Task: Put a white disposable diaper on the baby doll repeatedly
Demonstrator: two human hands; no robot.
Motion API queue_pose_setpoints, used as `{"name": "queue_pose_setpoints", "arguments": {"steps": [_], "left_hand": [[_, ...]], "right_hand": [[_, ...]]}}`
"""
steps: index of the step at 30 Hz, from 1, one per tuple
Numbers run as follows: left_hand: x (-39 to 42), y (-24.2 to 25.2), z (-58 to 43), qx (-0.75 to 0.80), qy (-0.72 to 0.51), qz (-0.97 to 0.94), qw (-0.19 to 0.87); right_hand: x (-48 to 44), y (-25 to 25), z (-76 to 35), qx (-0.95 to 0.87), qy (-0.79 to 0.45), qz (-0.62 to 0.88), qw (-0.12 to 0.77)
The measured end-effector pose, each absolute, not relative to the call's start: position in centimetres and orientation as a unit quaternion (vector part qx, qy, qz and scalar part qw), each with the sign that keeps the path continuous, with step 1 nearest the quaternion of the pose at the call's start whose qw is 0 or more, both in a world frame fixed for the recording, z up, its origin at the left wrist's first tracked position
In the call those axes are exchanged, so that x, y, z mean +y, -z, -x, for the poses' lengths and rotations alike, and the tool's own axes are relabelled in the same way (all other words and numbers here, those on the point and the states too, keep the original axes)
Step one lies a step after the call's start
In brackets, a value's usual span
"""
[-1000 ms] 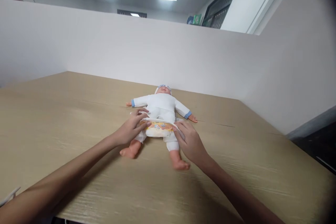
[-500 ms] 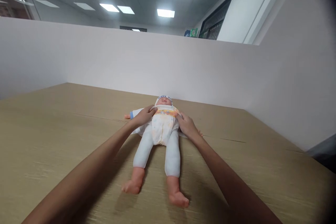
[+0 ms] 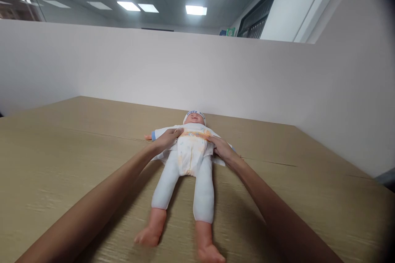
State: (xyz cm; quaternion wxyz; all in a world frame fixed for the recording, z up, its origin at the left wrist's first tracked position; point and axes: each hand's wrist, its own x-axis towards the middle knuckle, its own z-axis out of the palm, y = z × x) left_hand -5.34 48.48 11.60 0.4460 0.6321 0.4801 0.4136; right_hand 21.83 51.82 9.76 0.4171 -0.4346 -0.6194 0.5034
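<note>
From the head camera, a baby doll (image 3: 188, 160) lay on its back in the middle of the pale wooden tabletop (image 3: 61, 152), head toward the white partition wall (image 3: 185, 70) and bare feet toward the person. It wore a white one-piece suit with blue cuffs and a white cap (image 3: 194, 114) with a blue band. A white diaper (image 3: 190, 153) with an orange printed strip along the waist covered its belly.

The left hand (image 3: 166, 139) rested at one end of that waist strip, its fingers close together and curled over the edge. The right hand (image 3: 224, 150) lay at the other end, fingers together and pressed down on the diaper's side flap. Whether either hand pinched the edge or only pressed on it could not be told.

The doll looked light, with stiff plastic feet and hands and probably a softer trunk, so it would likely slide on the smooth wood if pushed. The diaper looked soft, padded and easily creased. Its best holds seemed to be the two waist corners, or the side flaps just beside them.
</note>
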Motion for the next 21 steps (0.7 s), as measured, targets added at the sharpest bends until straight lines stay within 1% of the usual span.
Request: {"name": "queue_pose_setpoints", "arguments": {"steps": [5, 7, 10, 12, 14, 16, 18, 21], "left_hand": [[44.6, -11.9, 6.5, 0.492, -0.359, -0.642, 0.466], [43.4, -12.0, 7.0, 0.506, -0.351, -0.651, 0.443], [42.4, -12.5, 7.5, 0.542, -0.367, -0.657, 0.373], [42.1, -13.2, 7.5, 0.566, -0.385, -0.658, 0.312], [41.7, -14.2, 6.8, 0.578, -0.408, -0.66, 0.251], [41.2, -15.5, 5.4, 0.557, -0.426, -0.686, 0.193], [40.8, -16.6, 3.5, 0.501, -0.429, -0.739, 0.136], [40.3, -17.4, 0.5, 0.416, -0.38, -0.823, 0.071]], "right_hand": [[47.2, -10.9, -23.8, -0.604, -0.55, 0.441, 0.373], [45.5, -11.4, -24.9, -0.604, -0.548, 0.453, 0.36], [43.0, -11.7, -26.6, -0.608, -0.51, 0.487, 0.364], [41.1, -11.5, -27.5, -0.644, -0.43, 0.518, 0.363], [39.2, -11.0, -28.3, -0.702, -0.293, 0.55, 0.344], [37.8, -10.2, -28.7, -0.744, -0.165, 0.564, 0.317], [37.2, -9.3, -28.7, -0.76, -0.106, 0.562, 0.309], [37.3, -8.3, -28.5, -0.767, -0.088, 0.555, 0.309]]}}
